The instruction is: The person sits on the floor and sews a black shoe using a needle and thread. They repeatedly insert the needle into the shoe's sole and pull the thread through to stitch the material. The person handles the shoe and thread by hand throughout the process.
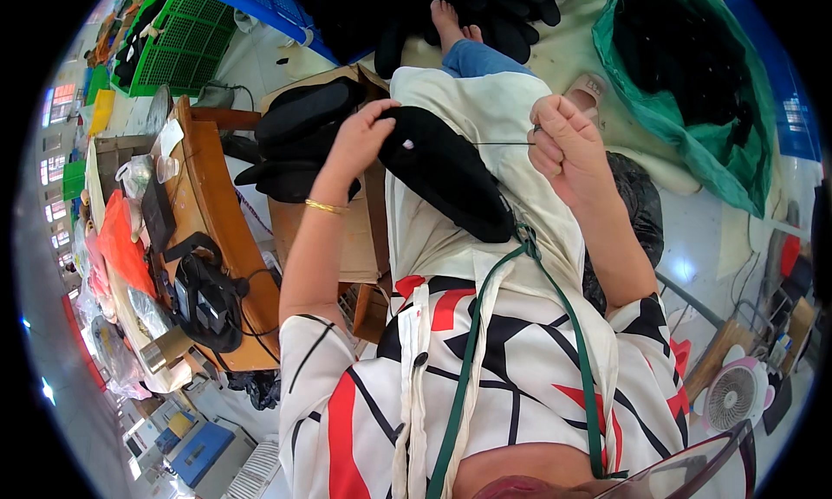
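Note:
A soft black cloth slipper (446, 174) lies slantwise over the cream apron (550, 230) on my lap, with a small pale spot near its upper end. My left hand (366, 139) pinches the slipper's upper left end between thumb and fingers. Out to the right, my right hand (563, 148) is closed in a fist on a dark thread (503, 144). The thread runs taut and nearly level from the slipper to this fist. Whether a needle is inside the fingers is hidden.
More black slippers (308, 118) lie on a cardboard box (351, 239) at my left, beside a wooden table (212, 213) with a black bag. A green sack (754, 165) of black pieces stands far right; a dark pile (511, 31) and green crate (186, 40) sit ahead. A fan (735, 398) stands lower right.

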`<state>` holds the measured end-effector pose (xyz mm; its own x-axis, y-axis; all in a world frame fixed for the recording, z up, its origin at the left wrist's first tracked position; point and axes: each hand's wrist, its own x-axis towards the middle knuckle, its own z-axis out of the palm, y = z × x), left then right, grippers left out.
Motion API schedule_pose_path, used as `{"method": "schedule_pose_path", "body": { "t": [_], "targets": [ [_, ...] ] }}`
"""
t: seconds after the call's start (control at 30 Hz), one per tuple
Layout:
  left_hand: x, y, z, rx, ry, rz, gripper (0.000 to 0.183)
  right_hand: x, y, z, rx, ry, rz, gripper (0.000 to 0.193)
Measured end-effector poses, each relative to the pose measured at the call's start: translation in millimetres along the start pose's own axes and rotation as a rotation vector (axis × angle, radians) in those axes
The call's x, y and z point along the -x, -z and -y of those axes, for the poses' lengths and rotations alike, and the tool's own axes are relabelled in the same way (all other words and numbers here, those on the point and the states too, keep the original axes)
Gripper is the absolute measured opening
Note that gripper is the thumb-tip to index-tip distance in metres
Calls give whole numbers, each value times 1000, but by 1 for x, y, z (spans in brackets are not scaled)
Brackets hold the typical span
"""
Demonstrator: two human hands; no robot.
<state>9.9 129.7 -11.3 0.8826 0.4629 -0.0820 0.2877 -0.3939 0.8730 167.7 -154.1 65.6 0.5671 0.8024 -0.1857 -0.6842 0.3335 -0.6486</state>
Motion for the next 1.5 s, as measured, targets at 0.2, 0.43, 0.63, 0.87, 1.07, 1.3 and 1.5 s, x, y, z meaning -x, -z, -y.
{"method": "schedule_pose_path", "body": {
  "t": [0.2, 0.43, 0.63, 0.87, 1.07, 1.3, 1.5],
  "targets": [
    [23, -20, -29, -622, 153, -199, 46, -7, 42, -24, 144, -54, -94, 12],
    [35, -33, -31, 168, 688, -33, 68, -56, 55, -63, 585, -101, 5, 18],
    [32, -45, -12, 452, 444, -91, 27, -102, 31, -100, 1057, 180, 147, 35],
    [37, -70, -10, 537, 229, -286, 12, -85, 33, -101, 1213, 177, 289, 22],
    [30, -69, -8, 538, 323, -221, 12, -93, 32, -100, 1213, 490, 312, 20],
    [34, -73, -1, 581, 335, -286, 10, -116, 33, -102, 1211, 438, 561, 21],
    [36, -85, 10, 690, 297, -405, 10, -124, 31, -100, 1214, 407, 678, 17]
  ]
}}
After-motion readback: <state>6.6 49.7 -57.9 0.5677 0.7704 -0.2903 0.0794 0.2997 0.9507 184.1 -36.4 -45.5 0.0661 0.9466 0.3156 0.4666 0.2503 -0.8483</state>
